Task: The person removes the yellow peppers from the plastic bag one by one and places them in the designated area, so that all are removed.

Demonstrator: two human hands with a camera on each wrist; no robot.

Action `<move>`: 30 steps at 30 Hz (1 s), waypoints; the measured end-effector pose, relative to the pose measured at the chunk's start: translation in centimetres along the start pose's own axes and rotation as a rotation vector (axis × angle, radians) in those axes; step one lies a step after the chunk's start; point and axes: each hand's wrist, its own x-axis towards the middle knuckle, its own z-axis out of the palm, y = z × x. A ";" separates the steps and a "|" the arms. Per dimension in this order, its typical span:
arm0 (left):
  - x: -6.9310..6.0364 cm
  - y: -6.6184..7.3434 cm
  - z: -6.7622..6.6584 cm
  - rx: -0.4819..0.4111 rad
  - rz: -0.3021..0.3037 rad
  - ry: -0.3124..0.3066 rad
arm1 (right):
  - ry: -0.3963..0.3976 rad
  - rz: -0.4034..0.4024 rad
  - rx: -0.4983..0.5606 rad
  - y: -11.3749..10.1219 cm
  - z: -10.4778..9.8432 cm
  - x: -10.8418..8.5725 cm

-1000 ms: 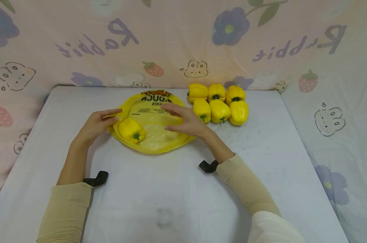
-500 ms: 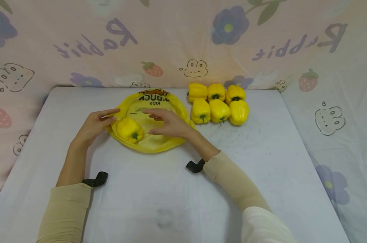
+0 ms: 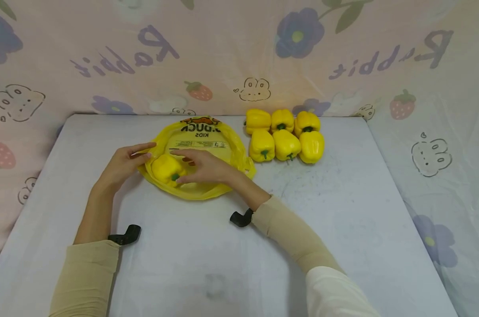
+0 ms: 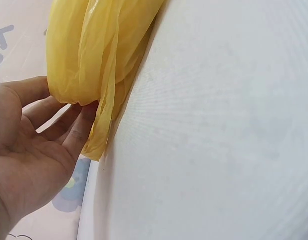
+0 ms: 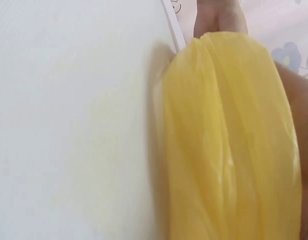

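A yellow plastic bag (image 3: 207,193) with printed lettering lies on the table, its mouth rolled into a wide ring. My left hand (image 3: 123,165) holds the bag's left rim; the left wrist view shows its fingertips partly hidden by the yellow plastic (image 4: 84,50). Inside the bag, at the left, sits one yellow bell pepper (image 3: 164,166) with a green stem. My right hand (image 3: 207,167) reaches over the right rim into the bag, fingers and thumb spread at the pepper's right side. Whether they touch it I cannot tell. In the right wrist view the bag wall (image 5: 233,150) hides most of that hand.
Several more yellow bell peppers (image 3: 287,143) stand in two rows right of the bag. The white table (image 3: 176,273) ends at a patterned cloth backdrop (image 3: 223,53). A black wrist mount (image 3: 126,234) is on my left forearm, another black mount (image 3: 241,218) on my right.
My right hand has moved left, from the bag's right side to the pepper inside it. My left hand stays at the left rim. The peppers have not moved.
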 end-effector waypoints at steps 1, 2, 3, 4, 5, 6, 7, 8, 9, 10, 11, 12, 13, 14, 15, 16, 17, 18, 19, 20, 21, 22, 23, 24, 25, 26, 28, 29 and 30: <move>0.0 0.0 0.0 0.002 -0.002 -0.002 | -0.002 0.006 -0.012 0.0 0.1 0.2; 0.0 0.0 0.0 0.002 -0.003 -0.004 | -0.005 0.009 -0.023 -0.1 0.3 0.4; 0.0 0.0 -0.1 0.003 -0.005 -0.006 | -0.006 0.009 -0.032 -0.1 0.5 0.5; -0.1 0.0 -0.1 0.005 -0.006 -0.007 | -0.006 0.011 -0.048 -0.1 0.7 0.7; -0.1 -0.1 -0.1 0.009 -0.006 -0.009 | -0.005 0.015 -0.064 -0.1 0.9 0.8; -0.2 -0.1 -0.1 0.013 -0.008 -0.013 | -0.006 0.023 -0.082 -0.1 1.1 0.9; -0.2 -0.1 -0.2 0.017 -0.011 -0.017 | -0.006 0.031 -0.098 -0.1 1.3 1.0; -0.3 -0.2 -0.2 0.022 -0.014 -0.021 | -0.007 0.038 -0.115 -0.1 1.6 1.1; -0.4 -0.2 -0.2 0.025 -0.017 -0.023 | -0.009 0.047 -0.130 0.0 1.8 1.2; -0.4 -0.3 -0.2 0.029 -0.019 -0.025 | -0.012 0.058 -0.146 0.0 2.0 1.3; -0.5 -0.3 -0.2 0.028 -0.021 -0.026 | -0.013 0.066 -0.159 0.0 2.2 1.5; -0.5 -0.4 -0.2 0.026 -0.022 -0.024 | -0.015 0.072 -0.171 0.0 2.4 1.6; -0.5 -0.4 -0.2 0.024 -0.020 -0.019 | -0.014 0.079 -0.180 -0.1 2.5 1.7; -0.5 -0.5 -0.2 0.024 -0.017 -0.014 | -0.012 0.085 -0.189 -0.1 2.6 1.9; -0.5 -0.5 -0.2 0.022 -0.014 -0.009 | -0.011 0.090 -0.197 -0.2 2.6 2.0; -0.4 -0.5 -0.3 0.023 -0.012 -0.004 | -0.007 0.095 -0.204 -0.2 2.6 2.1; -0.4 -0.5 -0.3 0.022 -0.010 0.001 | -0.003 0.096 -0.209 -0.3 2.6 2.1; -0.3 -0.5 -0.3 0.023 -0.009 0.006 | 0.000 0.098 -0.211 -0.3 2.6 2.2; -0.3 -0.4 -0.3 0.027 -0.010 0.008 | 0.003 0.099 -0.215 -0.3 2.6 2.3; -0.2 -0.4 -0.3 0.027 -0.011 0.008 | 0.006 0.096 -0.221 -0.3 2.6 2.3; -0.2 -0.4 -0.3 0.024 -0.011 0.008 | 0.010 0.093 -0.226 -0.3 2.6 2.4; -0.2 -0.3 -0.3 0.022 -0.013 0.009 | 0.014 0.091 -0.231 -0.3 2.6 2.4; -0.1 -0.3 -0.3 0.020 -0.013 0.008 | 0.020 0.088 -0.238 -0.3 2.5 2.4; -0.1 -0.2 -0.2 0.019 -0.012 0.009 | 0.026 0.085 -0.246 -0.3 2.5 2.4; -0.1 -0.2 -0.2 0.018 -0.013 0.009 | 0.034 0.083 -0.255 -0.3 2.5 2.4; 0.0 -0.1 -0.2 0.012 -0.012 0.008 | 0.042 0.083 -0.264 -0.3 2.5 2.4; 0.0 -0.1 -0.2 0.008 -0.010 0.010 | 0.062 0.090 -0.277 -0.3 2.4 2.3; 0.0 -0.1 -0.2 0.003 -0.008 0.011 | 0.073 0.094 -0.283 -0.3 2.3 2.2; 0.0 -0.1 -0.2 0.000 -0.006 0.013 | 0.085 0.100 -0.282 -0.3 2.2 2.1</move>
